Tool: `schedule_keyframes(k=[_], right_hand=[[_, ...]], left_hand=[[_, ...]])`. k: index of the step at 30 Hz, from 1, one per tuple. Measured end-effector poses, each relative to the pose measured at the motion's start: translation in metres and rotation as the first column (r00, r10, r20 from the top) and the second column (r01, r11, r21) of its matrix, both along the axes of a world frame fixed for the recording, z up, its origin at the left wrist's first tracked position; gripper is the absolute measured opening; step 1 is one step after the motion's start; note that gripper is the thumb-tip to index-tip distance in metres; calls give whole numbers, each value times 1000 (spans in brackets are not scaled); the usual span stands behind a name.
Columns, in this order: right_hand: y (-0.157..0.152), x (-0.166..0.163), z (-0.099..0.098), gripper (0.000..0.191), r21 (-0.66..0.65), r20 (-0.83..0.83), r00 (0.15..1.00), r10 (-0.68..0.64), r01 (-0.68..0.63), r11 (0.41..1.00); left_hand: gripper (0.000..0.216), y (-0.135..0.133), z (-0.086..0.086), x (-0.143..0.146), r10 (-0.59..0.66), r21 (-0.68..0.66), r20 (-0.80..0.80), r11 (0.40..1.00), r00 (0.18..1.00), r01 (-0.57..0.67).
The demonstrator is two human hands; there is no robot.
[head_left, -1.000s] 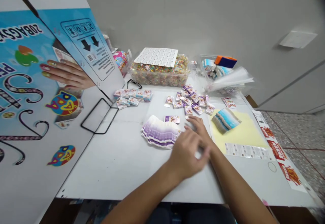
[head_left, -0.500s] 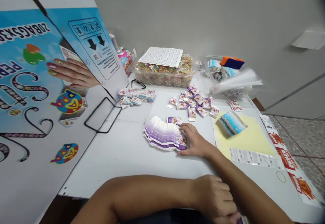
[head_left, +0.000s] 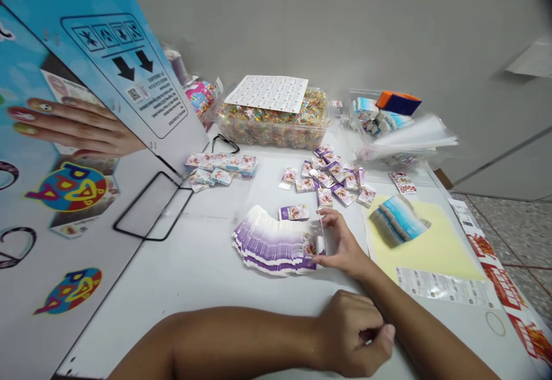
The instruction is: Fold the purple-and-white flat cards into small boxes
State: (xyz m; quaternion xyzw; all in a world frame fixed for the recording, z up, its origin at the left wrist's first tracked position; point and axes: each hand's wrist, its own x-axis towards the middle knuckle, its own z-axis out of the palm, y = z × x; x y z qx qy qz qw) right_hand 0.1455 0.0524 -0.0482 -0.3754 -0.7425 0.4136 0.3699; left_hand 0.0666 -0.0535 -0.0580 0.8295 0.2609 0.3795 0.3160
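Note:
A fanned stack of flat purple-and-white cartons point(head_left: 267, 242) lies on the table in front of me. At its right end my right hand point(head_left: 342, 245) grips a small purple-and-white carton point(head_left: 309, 245), thumb below and fingers above. Just behind the fan lies another small purple carton point(head_left: 294, 212). My left hand point(head_left: 356, 334) is near the table's front, its fingers curled into a loose fist beside my right forearm, with no object visible in it. Further back is a loose heap of small purple boxes point(head_left: 336, 173), some with flaps open.
A clear tub of colourful beads point(head_left: 271, 133) carries a printed sheet point(head_left: 267, 92). Boxes in a row point(head_left: 222, 162) lie left. A large printed carton point(head_left: 99, 127) stands at far left. On the yellow sheet point(head_left: 448, 236) rests a blue-grey stack point(head_left: 401, 219); a clear bin point(head_left: 366, 118) stands behind.
My left hand has come up from the bottom edge, where something purple showed by its fingers. My right hand stays at the fan's right end. The view has shifted slightly.

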Motion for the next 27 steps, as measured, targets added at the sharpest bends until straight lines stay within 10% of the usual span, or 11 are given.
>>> schedule_keyframes(k=[17,27], right_hand=[[-4,-5,-4,69,-24,50,996,-67,69,997],[-22,-14,-5,68,-6,98,966,-238,239,971]], left_hand=[[51,-15,-2,13,-137,8,-21,990,990,137],[53,-13,-6,11,-117,341,11,934,993,106]])
